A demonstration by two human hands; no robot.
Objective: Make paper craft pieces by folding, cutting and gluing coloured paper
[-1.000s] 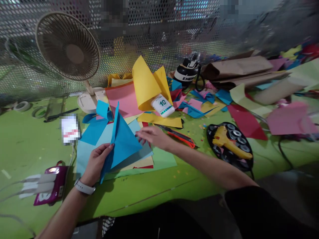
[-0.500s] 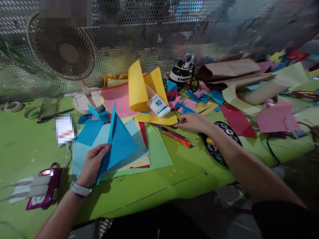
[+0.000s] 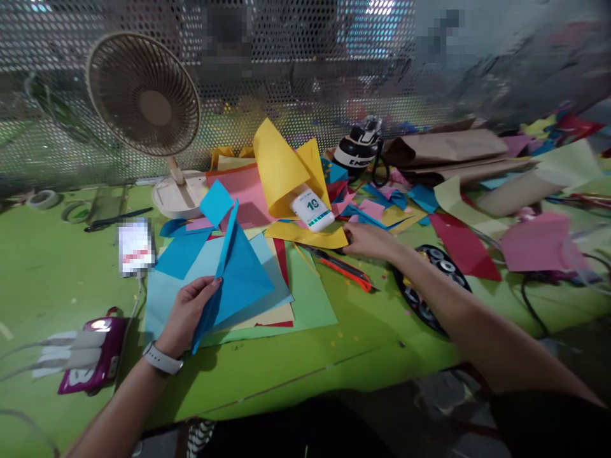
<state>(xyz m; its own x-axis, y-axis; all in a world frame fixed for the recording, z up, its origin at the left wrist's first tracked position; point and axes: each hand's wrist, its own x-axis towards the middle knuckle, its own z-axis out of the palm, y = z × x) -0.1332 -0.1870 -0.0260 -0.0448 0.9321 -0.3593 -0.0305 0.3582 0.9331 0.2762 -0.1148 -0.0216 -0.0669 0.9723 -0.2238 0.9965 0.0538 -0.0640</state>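
My left hand [image 3: 193, 308] pinches the folded edge of a blue sheet of paper [image 3: 248, 270] between thumb and fingers. The sheet has a narrow raised fold and lies over a stack of coloured sheets, with a light green sheet [image 3: 315, 305] showing below. Over at the right end of a yellow paper strip [image 3: 310, 235], my right hand [image 3: 370, 242] has its fingers closed around a small dark handle, mostly hidden by the fingers and the strip. An orange and black utility knife [image 3: 346, 270] lies just in front of that hand. A small blue paper piece [image 3: 216, 203] sticks up behind the blue sheet.
A fan [image 3: 155, 108] stands at the back left, near a phone [image 3: 136, 247] and a purple power adapter [image 3: 100, 356]. A white container marked 10 [image 3: 312, 208] leans by yellow paper. A black bottle [image 3: 358, 152], paper scraps and a black round tray [image 3: 405, 292] are toward the right.
The view has shifted, so everything sits slightly further right. The small blue paper piece has lifted and turned upright. Both hands keep nearly the same places and grips.
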